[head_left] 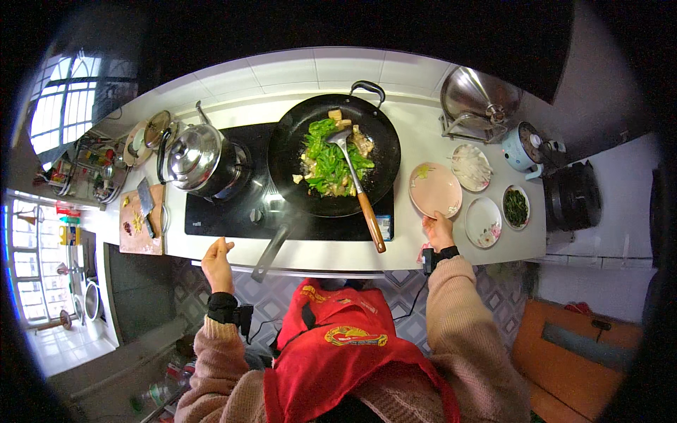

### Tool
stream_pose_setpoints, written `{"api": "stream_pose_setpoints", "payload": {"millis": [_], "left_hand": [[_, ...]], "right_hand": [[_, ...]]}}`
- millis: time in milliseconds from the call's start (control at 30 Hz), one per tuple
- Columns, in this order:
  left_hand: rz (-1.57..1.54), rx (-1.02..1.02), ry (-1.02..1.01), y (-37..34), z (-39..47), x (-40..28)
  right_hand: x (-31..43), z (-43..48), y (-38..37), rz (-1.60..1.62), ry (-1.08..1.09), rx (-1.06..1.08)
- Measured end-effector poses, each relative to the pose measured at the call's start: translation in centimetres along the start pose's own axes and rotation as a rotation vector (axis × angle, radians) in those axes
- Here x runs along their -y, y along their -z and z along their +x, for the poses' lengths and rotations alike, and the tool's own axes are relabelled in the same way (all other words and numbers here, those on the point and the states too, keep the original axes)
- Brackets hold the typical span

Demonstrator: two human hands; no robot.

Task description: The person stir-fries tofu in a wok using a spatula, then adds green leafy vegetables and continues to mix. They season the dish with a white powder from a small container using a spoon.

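My right hand [439, 231] grips the near rim of a pink plate [435, 185] with a floral pattern, just right of the cooktop. The plate's face is bare of food. My left hand [217, 265] is in front of the counter's edge, fingertips drawn together with nothing visible between them. Between and beyond both hands, a black wok [285, 153] holds green peppers [330, 158] and pieces of meat [364, 143]. A spatula [365, 203] lies in the wok, its wooden handle sticking out over the front right. The wok's long handle [272, 254] points toward me past the counter edge.
A lidded steel pot [193, 156] stands on the left burner. Farther left, a cleaver [145, 198] rests on a cutting board [132, 244] with chopped bits. At right are plates of white slices [470, 166] and dark greens [515, 207], a floral plate [482, 218] and a blue electric pot [521, 150].
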State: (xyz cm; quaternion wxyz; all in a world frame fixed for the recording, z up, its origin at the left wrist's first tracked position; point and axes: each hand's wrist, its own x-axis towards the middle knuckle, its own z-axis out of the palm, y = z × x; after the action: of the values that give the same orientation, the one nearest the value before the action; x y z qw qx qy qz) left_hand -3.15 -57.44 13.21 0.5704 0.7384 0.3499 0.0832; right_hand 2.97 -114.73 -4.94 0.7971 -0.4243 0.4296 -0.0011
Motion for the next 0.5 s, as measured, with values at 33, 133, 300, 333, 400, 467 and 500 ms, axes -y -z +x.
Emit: {"api": "stream_pose_setpoints", "payload": {"millis": [33,133,300,333,400,467,500], "left_hand": [[0.028,0.034,-0.08,-0.1,0.0,0.4],[0.172,0.221,-0.086,-1.1,-0.4,0.4],[0.305,0.564,-0.043,-4.2,-1.7,-2.3],[0.502,0.597,-0.179,-4.7,-2.2,-2.8],[0.411,0.744,-0.081,-5.4,-2.9,-3.5],[0.421,0.772,-0.095,-5.8,-3.3,-3.9],[0.419,0.778,-0.109,-5.8,-3.3,-4.0]], "right_hand": [[-0.1,0.1,-0.2,0.033,-0.024,0.044],[0.3,-0.9,-0.7,0.038,-0.063,0.004],[2.6,-9.1,-4.3,-0.484,-0.035,-0.04],[2.5,-11.3,-6.0,-0.662,0.078,0.051],[1.5,-15.2,-10.0,-0.601,0.114,0.278],[1.5,-17.6,-13.4,-0.538,-0.077,0.437],[1.8,-18.4,-14.5,-0.475,-0.138,0.621]]}}
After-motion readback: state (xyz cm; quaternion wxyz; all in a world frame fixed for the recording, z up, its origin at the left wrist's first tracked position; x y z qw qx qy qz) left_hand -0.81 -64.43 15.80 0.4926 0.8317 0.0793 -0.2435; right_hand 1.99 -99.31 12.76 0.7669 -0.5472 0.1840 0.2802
